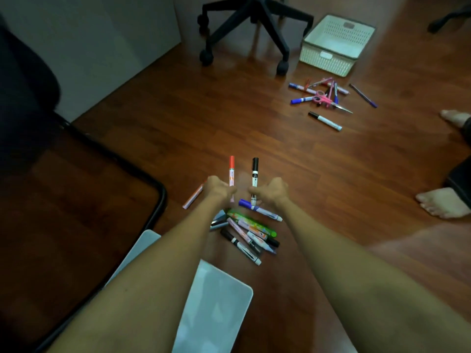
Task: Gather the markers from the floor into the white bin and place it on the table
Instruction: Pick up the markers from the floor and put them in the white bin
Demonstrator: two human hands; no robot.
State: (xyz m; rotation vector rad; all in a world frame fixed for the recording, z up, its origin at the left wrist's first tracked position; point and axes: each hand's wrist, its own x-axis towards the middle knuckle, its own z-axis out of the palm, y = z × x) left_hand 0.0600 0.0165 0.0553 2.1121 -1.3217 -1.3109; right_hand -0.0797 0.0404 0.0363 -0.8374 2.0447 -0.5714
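My left hand [218, 189] grips a red-capped marker [231, 171] that points away from me. My right hand [271, 191] grips a black-capped marker [254, 171] the same way. Just below both hands a pile of several markers [248, 231] lies on the wooden floor, with a blue-capped marker [260, 209] at its top and another red marker [193, 197] lying left of my left hand. A second heap of markers and pink scissors [325, 94] lies farther off to the right. Beyond it stands the white perforated bin [336, 44], with nothing visible in it.
A black office chair base [244, 29] stands at the back centre beside the bin. A black-framed chair or table leg [142, 171] curves along the left. A pale flat board [216, 309] lies under my arms. Another person's bare feet [443, 202] are at the right edge.
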